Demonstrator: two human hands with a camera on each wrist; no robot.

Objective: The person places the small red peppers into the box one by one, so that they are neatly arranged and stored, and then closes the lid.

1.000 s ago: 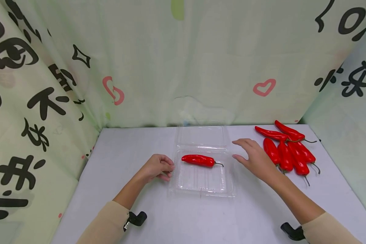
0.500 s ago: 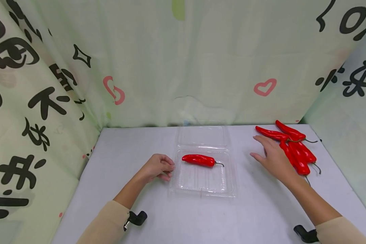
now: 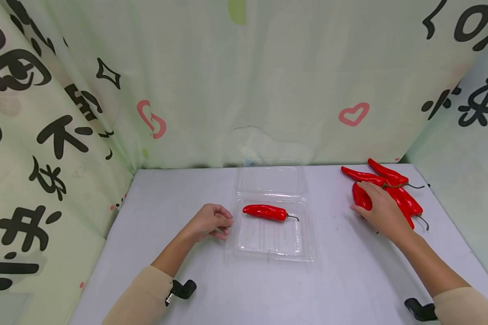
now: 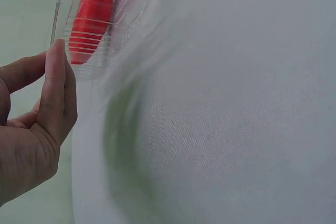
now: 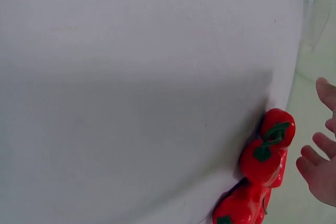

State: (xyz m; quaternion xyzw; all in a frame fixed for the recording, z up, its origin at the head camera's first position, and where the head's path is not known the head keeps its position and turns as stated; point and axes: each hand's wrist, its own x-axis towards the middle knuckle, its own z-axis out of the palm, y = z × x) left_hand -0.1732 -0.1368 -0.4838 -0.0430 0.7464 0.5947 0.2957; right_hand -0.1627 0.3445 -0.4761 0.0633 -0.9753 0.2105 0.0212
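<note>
A clear plastic clamshell box [image 3: 254, 246] lies on the table with its lid folded back. One red chili pepper [image 3: 264, 212] lies inside, its stem to the right. My left hand [image 3: 209, 221] is at the left side of the box; in the left wrist view its fingertips pinch the rim of the box. Far to the right my right hand [image 3: 380, 210] reaches down over a pile of red peppers [image 3: 363, 175]. Its thumb and fingers are spread around the leftmost pepper [image 3: 361, 197], whose stem end is hidden by the hand. The right wrist view shows the fingers loosely parted beside the pile.
A white-covered table [image 3: 309, 289] has a patterned curtain [image 3: 195, 90] behind it and along both sides. The box lid [image 3: 270, 180] lies toward the back edge. Black wrist mounts [image 3: 183, 289] stick out from both sleeves.
My right hand has moved right, from beside the box to the pile of peppers, and now stands over the leftmost one. The left hand and the box have stayed in place.
</note>
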